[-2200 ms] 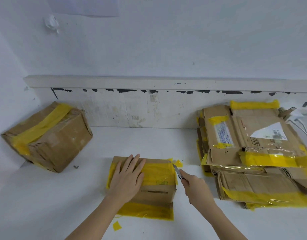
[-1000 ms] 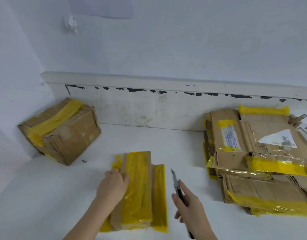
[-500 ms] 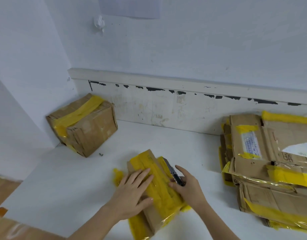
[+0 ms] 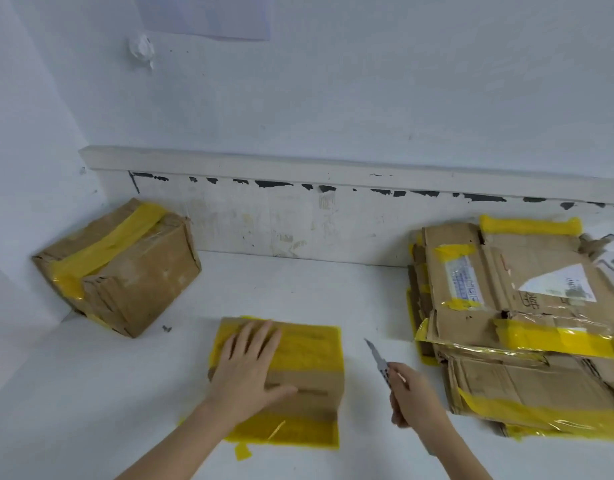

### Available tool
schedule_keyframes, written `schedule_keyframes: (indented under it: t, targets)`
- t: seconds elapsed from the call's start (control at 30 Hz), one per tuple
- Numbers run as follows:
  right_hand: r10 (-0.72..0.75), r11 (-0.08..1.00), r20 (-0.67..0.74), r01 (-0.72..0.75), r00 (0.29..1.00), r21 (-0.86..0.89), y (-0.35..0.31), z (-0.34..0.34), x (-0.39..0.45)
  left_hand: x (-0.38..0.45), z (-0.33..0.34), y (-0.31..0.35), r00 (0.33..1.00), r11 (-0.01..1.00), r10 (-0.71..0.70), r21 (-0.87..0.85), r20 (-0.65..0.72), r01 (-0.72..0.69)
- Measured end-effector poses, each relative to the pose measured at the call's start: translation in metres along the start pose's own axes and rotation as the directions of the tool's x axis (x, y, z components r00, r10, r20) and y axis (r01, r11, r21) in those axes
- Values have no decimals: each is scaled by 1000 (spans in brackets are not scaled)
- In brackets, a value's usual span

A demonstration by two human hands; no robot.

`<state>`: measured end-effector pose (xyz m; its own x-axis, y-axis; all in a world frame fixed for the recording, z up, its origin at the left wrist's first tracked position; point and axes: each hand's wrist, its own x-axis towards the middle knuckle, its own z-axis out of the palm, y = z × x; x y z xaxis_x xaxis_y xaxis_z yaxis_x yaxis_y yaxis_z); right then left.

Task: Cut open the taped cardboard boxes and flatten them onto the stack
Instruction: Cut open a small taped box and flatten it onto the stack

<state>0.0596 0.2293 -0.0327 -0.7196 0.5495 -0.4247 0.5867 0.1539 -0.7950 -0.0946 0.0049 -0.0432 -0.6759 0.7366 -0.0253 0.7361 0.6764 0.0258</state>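
The left hand lies flat, fingers straight, on the small taped box at the desk's front. The right hand grips a knife beside it, near the flattened stack. Another taped box sits far left.

Labels on flattened stack too blurry, no legible txt.
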Motion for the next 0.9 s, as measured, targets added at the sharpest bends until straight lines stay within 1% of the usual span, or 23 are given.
schedule_keyframes:
  t: [0.07, 0.13, 0.2, 0.27, 0.33, 0.47, 0.53, 0.63, 0.77, 0.83, 0.9]
  targets:
    - [-22, 1000, 34, 22, 999, 3, 2, 3, -2, 2, 1, 11, 990, 990, -137, -41, -19, 136]
    - [-83, 995, 46, 85, 996, -54, -1, 6, 0, 3, 2, 14, 981, 982, -190, -27, -51, 188]
    - [-114, 988, 57, 119, 992, -94, -9, 7, 6, 4, 3, 12, 977, 981, -194, -5, -85, 194]
    - [-140, 982, 100, 151, 985, -113, -17, 8, 11, 5, 5, 8, 979, 983, -185, 2, -86, 186]
    - [-147, 979, 141, 164, 979, -120, -22, 8, 17, 5, 5, 3, 985, 988, -157, 2, -65, 157]
    - [-164, 968, 168, 191, 972, -161, -31, 8, 30, 4, 1, -9, 996, 996, -93, -1, -11, 93]
    - [-174, 956, 188, 212, 967, -203, -37, 9, 36, 4, -1, -10, 995, 995, -101, -2, 26, 101]
    - [-194, 927, 207, 248, 959, -281, -44, 10, 42, 3, -1, -8, 993, 993, -114, 13, 37, 113]
    - [-258, 810, 231, 340, 938, -478, -51, 8, 48, 6, -1, -7, 986, 988, -155, 27, 62, 154]
    - [-271, 786, 247, 362, 931, -502, -50, 6, 48, 7, -1, -7, 983, 986, -166, 14, 81, 165]
    - [-262, 803, 256, 357, 931, -477, -44, 6, 45, 7, -1, -6, 982, 986, -170, 10, 86, 169]
